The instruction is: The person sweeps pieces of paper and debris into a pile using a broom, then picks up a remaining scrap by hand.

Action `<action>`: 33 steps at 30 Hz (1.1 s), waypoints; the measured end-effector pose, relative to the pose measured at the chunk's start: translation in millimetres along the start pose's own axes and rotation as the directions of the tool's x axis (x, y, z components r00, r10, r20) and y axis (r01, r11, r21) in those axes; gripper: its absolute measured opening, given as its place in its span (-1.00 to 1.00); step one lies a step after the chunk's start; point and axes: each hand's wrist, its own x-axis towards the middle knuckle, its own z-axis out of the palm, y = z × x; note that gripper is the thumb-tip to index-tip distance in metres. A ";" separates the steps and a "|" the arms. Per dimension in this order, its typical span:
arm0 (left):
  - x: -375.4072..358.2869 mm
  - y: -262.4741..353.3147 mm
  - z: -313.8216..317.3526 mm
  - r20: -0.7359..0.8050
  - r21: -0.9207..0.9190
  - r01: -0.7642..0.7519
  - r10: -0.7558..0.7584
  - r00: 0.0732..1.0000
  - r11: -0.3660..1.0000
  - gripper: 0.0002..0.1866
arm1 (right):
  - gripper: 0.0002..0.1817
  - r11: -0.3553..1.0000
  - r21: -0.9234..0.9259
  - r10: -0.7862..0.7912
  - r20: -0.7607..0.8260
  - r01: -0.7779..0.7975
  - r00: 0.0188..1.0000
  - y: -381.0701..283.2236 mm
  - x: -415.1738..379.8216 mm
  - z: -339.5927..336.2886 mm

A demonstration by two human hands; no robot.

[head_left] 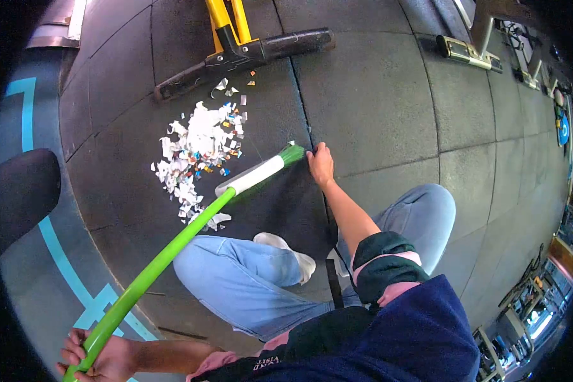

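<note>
My left hand (102, 358) is wrapped round the lower end of the green handle of a broom (162, 258). Its white head slants across the dark floor, and its green bristles (292, 154) point towards my right hand. Close beside the bristle tips, my right hand (321, 163) is down at the floor with its fingers curled together. What those fingers hold, if anything, is hidden. A pile of torn white paper scraps (204, 130), mixed with small coloured bits, lies just beyond the broom head.
Dark square floor tiles (375, 95) surround me. Past the paper stands a black foot with yellow legs (245, 51). Metal-ended equipment feet (468, 54) are at the upper right. A dark rounded pad (28, 197) and blue floor tape (60, 258) are on the left. My bent legs (235, 267) flank the near floor.
</note>
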 end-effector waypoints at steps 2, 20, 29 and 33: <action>2.4 -4.3 -13.8 -0.039 -0.023 -0.015 0.014 0.999 1.000 -0.66 | -0.80 0.999 0.030 -0.024 -0.112 0.028 0.993 15.0 11.7 15.0; 1.1 5.8 -70.1 -0.058 -0.069 0.031 -0.035 0.998 0.997 -0.69 | -0.80 0.965 -0.024 -0.262 -0.093 0.261 0.961 -1.8 64.3 -6.8; 0.3 2.4 -73.8 -0.037 -0.061 0.029 -0.031 0.999 0.998 -0.67 | -0.85 0.958 0.277 -0.039 0.367 -0.070 0.929 -29.4 103.1 -6.3; 0.2 -0.9 -79.8 -0.019 -0.105 0.034 -0.036 0.999 0.994 -0.66 | -0.80 0.745 0.641 -0.333 0.596 -0.184 0.731 -96.9 99.9 -48.4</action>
